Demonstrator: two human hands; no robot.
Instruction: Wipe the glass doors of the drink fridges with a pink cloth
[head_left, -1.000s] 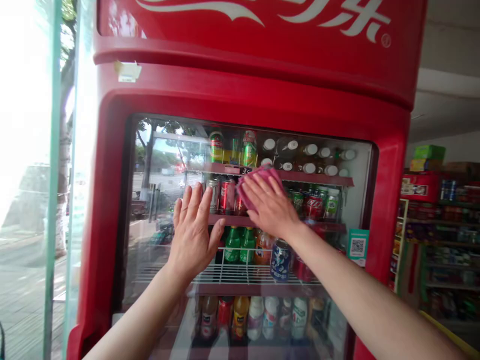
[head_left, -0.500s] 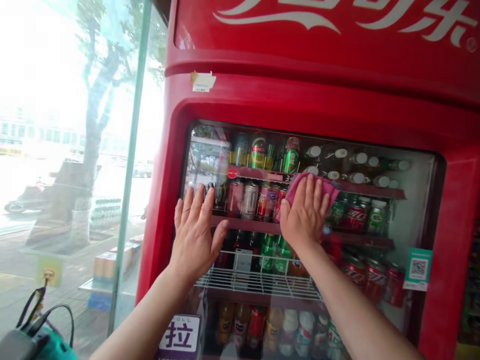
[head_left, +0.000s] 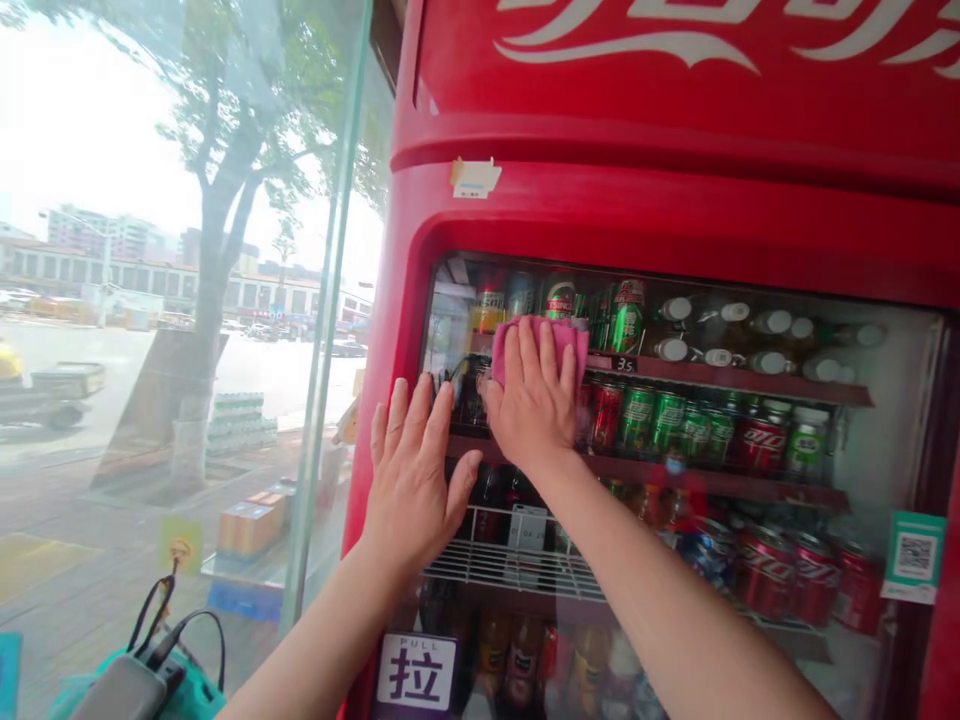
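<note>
**One pink cloth [head_left: 537,340] on the glass door [head_left: 889,450] of a red drinks cooler [head_left: 675,230]**

The right hand [head_left: 531,405] lies open and flat over the cloth, fingers pointing up, pressing it to the glass near the door's upper left corner, level with the top shelf. The left hand [head_left: 411,480] is also open, fingers spread and holding nothing, resting on the glass just beside the right hand, lower and closer to the door's left edge. Neither hand grips anything. No cloth lies on the glass further right, over the green cans [head_left: 667,420] and red cans [head_left: 787,585], or lower down by the PULL sticker [head_left: 416,671]. Wiped and unwiped glass look alike in this view, so how much is done and how much is left cannot be told.
</note>
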